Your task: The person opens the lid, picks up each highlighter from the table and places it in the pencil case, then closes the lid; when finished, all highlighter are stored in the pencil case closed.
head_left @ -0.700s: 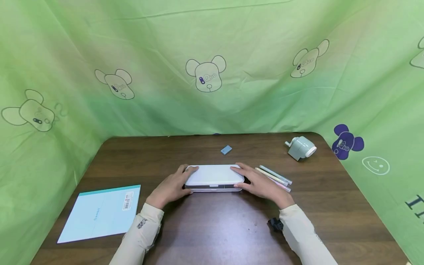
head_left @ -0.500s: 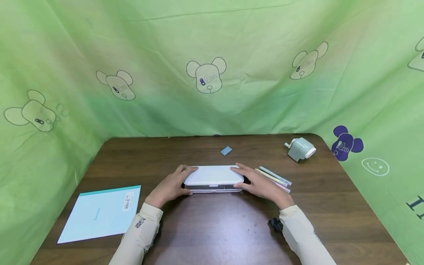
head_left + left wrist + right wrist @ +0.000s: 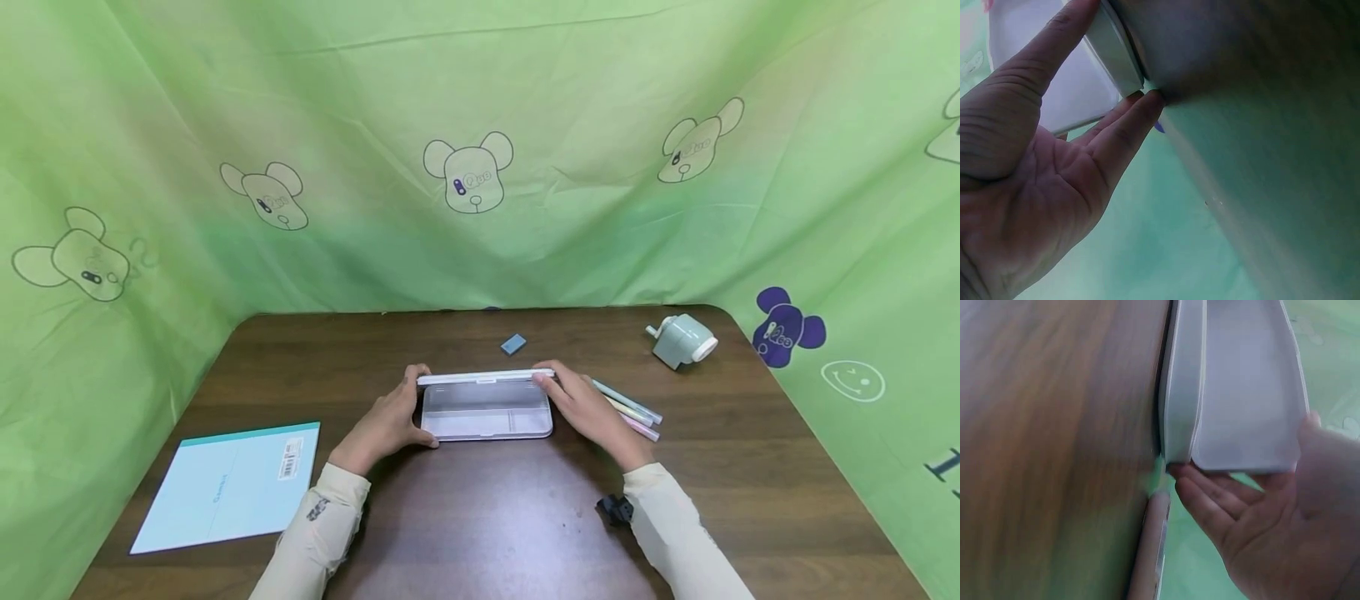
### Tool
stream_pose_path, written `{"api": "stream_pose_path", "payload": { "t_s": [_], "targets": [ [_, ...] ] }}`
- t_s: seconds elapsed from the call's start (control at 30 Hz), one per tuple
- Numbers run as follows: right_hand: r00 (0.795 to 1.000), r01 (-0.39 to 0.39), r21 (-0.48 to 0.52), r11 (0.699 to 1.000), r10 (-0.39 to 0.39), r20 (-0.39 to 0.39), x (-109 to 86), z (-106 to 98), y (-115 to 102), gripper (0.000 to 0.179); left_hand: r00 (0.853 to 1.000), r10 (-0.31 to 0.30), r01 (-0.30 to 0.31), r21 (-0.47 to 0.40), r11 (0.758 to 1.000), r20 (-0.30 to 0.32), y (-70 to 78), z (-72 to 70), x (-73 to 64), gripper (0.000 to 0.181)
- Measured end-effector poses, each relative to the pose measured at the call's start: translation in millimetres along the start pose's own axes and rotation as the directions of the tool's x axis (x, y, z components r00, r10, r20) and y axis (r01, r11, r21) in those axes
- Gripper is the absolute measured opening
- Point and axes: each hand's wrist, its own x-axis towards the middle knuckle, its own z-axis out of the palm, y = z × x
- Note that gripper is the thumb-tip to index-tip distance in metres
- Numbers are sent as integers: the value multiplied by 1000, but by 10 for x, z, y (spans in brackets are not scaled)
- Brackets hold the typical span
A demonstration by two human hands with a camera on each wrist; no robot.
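A white pencil case (image 3: 468, 426) lies on the table with its lid (image 3: 465, 378) raised on the far side, showing a pale tray with a divider. My left hand (image 3: 386, 423) holds the case's left end, thumb at the near corner and fingers toward the back. In the left wrist view, the left hand (image 3: 1054, 169) spans the case's end, fingertips low by its base. At the other end my right hand (image 3: 592, 414) grips the lid, its thumb on the lid's edge. The right wrist view shows the right hand's (image 3: 1266, 512) fingertips touching the case's lower corner.
Several pastel pens (image 3: 630, 408) lie just right of the right hand. A small blue eraser (image 3: 513, 344) sits behind the case. A grey-green crank sharpener (image 3: 684, 342) stands at the back right. On the left lies a light blue notebook (image 3: 225, 487).
The pencil case's lid has swung up and back, exposing the tray. My right hand has shifted slightly with the lid; the left thumb stays at the near corner.
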Motion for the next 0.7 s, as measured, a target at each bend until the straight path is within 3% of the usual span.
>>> {"api": "stream_pose_path", "payload": {
  "t_s": [0.1, 0.13, 0.3, 0.43, 0.57, 0.6, 0.7],
  "targets": [
    [997, 18, -34, 999, -20, -76, 63, 84, 197, 39, 998, -56, 56, -2, 998, 4, 112, -25, -28, 114],
    [996, 18, -48, 999, -22, -92, 92, 127, 308, 39, 996, -93, 93, -6, 996, 12, 215, -65, -58, 116],
    [994, -7, -58, 998, 1, -111, 202, 253, 683, 37, 994, -111, 111, -8, 994, 10, 226, -60, -50, 120],
    [991, -22, -33, 999, 17, -131, 200, 195, 463, 41, 993, -120, 120, -5, 993, 14, 236, -64, -36, 126],
    [987, -26, 4, 1000, 26, -157, 184, 102, 110, 49, 993, -117, 117, -22, 993, 25, 240, -63, -34, 137],
    [984, -38, -3, 999, 37, -173, 210, 126, 152, 47, 993, -116, 117, -29, 993, 28, 242, -65, -36, 142],
    [981, -89, 13, 996, 90, -172, 215, 71, -53, 54, 992, -122, 123, -45, 991, 35, 246, -71, -49, 152]
  ]
}}
